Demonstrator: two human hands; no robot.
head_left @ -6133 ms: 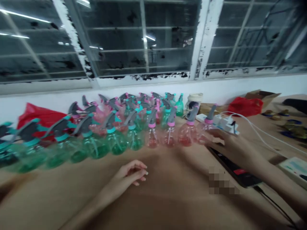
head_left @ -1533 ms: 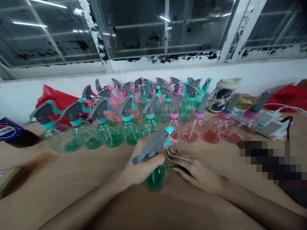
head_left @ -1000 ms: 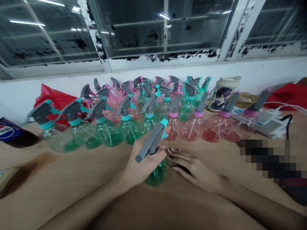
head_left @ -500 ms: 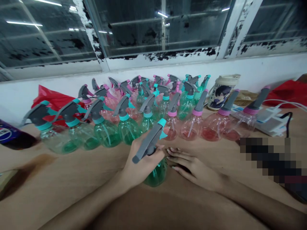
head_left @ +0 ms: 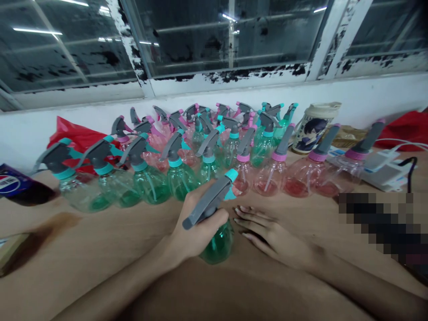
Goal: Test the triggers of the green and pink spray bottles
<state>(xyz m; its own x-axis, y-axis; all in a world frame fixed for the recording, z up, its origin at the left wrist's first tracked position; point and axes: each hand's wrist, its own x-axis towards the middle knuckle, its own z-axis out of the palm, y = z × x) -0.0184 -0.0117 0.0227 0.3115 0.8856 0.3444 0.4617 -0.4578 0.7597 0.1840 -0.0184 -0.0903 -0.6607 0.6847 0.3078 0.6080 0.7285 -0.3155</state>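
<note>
Bottle (head_left: pixel 220 245) is upright (left grip (head_left: pixel 196 237) around it); nozzle (head_left: pixel 232 175) points forward-right.

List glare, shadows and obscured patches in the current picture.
Head view: white light streaks glare on the window; head view: shadow under the right hand, and the table darkens toward the bottom edge; head view: blocky pixelation at right hides detail.
</note>
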